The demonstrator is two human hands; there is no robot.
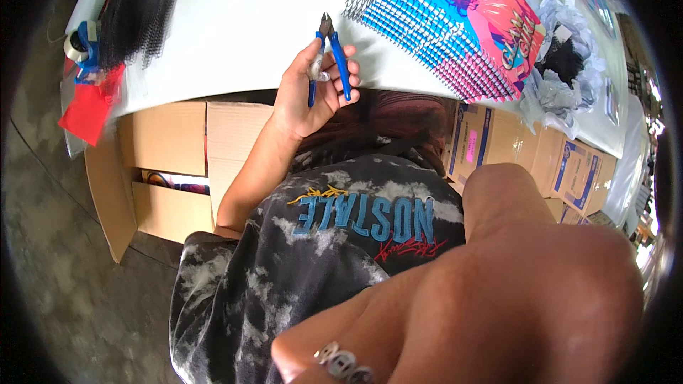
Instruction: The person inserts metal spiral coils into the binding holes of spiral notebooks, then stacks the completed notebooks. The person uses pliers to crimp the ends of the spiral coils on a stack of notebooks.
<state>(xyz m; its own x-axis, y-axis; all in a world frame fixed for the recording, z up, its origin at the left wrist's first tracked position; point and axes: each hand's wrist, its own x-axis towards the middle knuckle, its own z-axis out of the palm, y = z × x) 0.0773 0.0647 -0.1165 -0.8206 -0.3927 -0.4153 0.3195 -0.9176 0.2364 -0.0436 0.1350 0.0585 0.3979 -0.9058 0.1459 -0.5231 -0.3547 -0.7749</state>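
Observation:
My left hand [302, 99] is at the near edge of the white table [242, 21], shut on blue-handled cutting pliers [340, 64] whose jaws point away from me. Just to the right of the pliers lies a stack of spiral-bound notebooks [455, 21] with a bright pink and blue cover, and loose wire binding sticks out at its left end. My right hand [498, 277] is very close to the camera at the lower right. It shows its back and a ring on one finger, and its palm side is hidden.
A bundle of black binding coils [139, 7] lies at the table's far left beside a blue tape dispenser [82, 43] and a red sheet [89, 110]. Crumpled wrapping [562, 64] lies to the right of the notebooks. Cardboard boxes [171, 142] stand under the table, with more boxes [512, 146] to the right.

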